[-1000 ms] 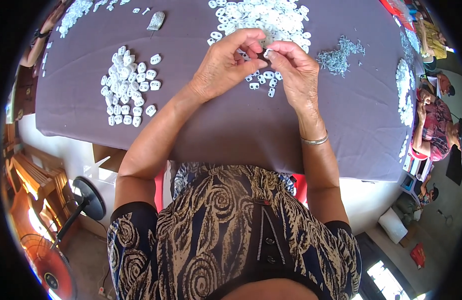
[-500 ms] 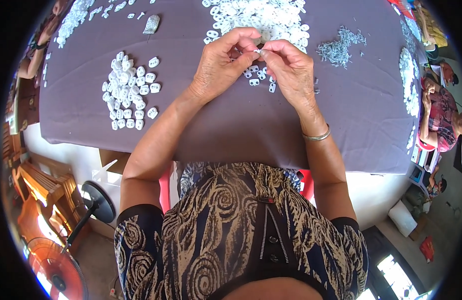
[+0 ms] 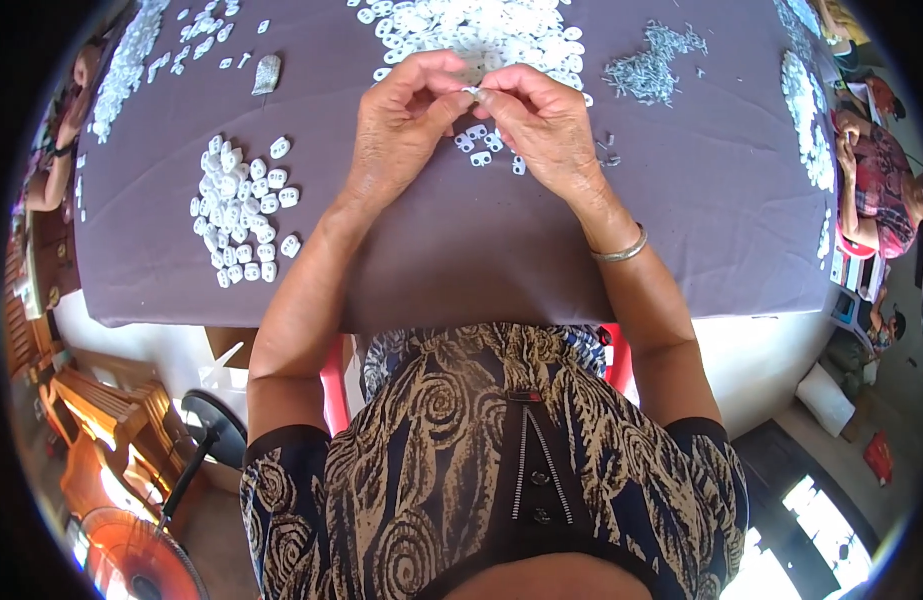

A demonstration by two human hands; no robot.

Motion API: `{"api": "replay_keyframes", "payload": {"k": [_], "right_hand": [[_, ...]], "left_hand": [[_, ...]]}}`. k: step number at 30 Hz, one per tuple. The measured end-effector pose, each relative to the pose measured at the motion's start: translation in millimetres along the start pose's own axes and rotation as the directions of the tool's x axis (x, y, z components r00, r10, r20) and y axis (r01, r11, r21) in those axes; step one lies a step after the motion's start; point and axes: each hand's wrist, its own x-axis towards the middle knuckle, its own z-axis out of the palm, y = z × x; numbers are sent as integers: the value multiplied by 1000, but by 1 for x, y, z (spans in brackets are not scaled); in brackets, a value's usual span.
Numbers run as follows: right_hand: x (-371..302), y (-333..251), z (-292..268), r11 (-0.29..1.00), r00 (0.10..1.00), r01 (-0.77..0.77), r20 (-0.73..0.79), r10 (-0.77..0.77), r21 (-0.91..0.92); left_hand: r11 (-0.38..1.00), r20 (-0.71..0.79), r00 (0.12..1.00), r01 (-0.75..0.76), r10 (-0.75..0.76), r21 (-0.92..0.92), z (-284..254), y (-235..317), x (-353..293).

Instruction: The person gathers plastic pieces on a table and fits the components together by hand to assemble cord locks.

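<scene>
My left hand (image 3: 401, 130) and my right hand (image 3: 546, 130) meet fingertip to fingertip over the dark table. Between their pinched thumbs and forefingers is a small white plastic piece (image 3: 471, 91), mostly hidden by the fingers. Just below the fingertips lie several small white two-hole pieces (image 3: 479, 158). A broad pile of white oval pieces with holes (image 3: 481, 30) spreads beyond my hands. Left of my left forearm sits a heap of thicker white pieces (image 3: 236, 200). On the right is a pile of small grey metal pins or screws (image 3: 656, 65).
A purplish-brown cloth covers the table (image 3: 451, 250). A silvery pointed tool (image 3: 267, 76) lies at the far left. More white pieces line both side edges. People sit at the left and at the right (image 3: 876, 190). An orange fan (image 3: 131, 555) stands on the floor.
The view has shifted slightly, so the table contents sit a little differently in the picture. Both hands stay pinched together on the small piece, their fingers only slightly rearranged.
</scene>
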Motion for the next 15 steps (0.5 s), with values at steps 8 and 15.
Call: {"api": "replay_keyframes", "payload": {"k": [8, 15], "right_hand": [[10, -39, -75, 983, 958, 99, -252, -136, -155], [-23, -37, -112, 968, 982, -86, -187, 42, -235]], "left_hand": [[997, -53, 998, -37, 41, 71, -4, 2, 3], [994, -72, 995, -56, 63, 99, -14, -3, 5]]}}
